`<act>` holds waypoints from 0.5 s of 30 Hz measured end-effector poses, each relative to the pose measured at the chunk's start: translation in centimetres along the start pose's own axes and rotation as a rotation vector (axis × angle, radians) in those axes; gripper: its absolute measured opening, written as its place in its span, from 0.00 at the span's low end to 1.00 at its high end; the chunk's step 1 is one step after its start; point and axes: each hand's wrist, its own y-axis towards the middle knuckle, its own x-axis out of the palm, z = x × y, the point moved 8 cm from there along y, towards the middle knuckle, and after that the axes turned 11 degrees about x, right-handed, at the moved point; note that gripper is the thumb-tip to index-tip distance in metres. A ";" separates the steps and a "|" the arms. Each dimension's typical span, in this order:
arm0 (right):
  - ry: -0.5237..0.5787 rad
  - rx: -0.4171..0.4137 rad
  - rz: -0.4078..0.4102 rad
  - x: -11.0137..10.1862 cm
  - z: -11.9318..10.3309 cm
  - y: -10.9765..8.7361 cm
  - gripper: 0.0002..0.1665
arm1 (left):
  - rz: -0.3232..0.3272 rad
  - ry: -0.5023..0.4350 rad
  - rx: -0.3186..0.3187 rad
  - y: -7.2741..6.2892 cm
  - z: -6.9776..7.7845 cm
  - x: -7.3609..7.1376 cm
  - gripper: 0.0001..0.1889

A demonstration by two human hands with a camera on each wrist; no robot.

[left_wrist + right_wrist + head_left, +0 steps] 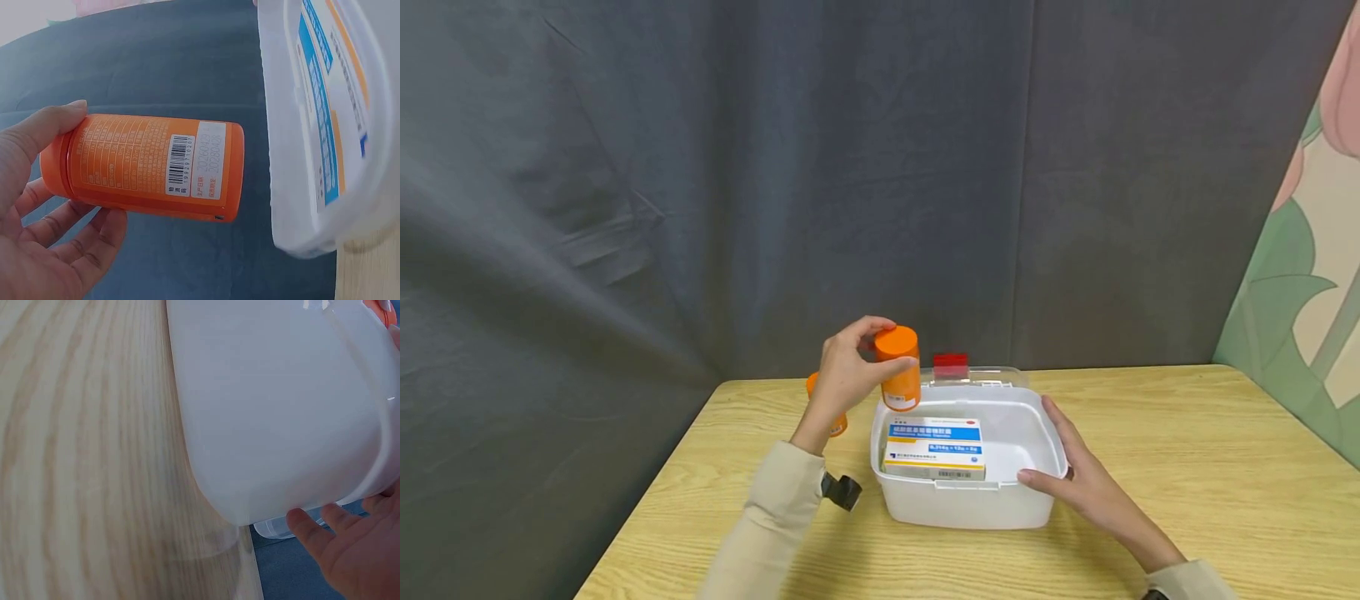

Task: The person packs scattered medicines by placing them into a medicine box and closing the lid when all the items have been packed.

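My left hand (847,371) holds an orange pill bottle (900,375) near its orange cap, thumb on one side and fingers on the other. The bottle is upright over the left back corner of a white plastic box (962,507). In the left wrist view, a barcode and printed dates show on the bottle (150,165). Inside the box, a blue and white medicine carton (934,448) lies toward the left. At the box's right end, my right hand (1086,475) grips it, thumb at the front rim and fingers along the side.
Another orange bottle (839,424) stands on the wooden table (1150,442), partly hidden behind my left wrist. Behind the box is a clear lid (996,377) with a red latch (951,364). A dark grey curtain (880,183) hangs along the table's back edge.
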 end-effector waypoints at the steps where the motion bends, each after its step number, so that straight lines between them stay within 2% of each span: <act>1: 0.000 0.001 0.000 0.0 0.0 0.0 0.61 | -0.006 -0.005 0.004 0.1 0.1 0.2 0.25; 9: 0.000 0.005 -0.008 0.2 0.1 0.2 0.61 | -0.025 -0.020 0.033 1.0 1.1 1.5 0.24; 15: 0.022 -0.009 -0.011 0.2 0.1 0.1 0.60 | -0.051 -0.039 -0.002 1.5 1.3 2.9 0.24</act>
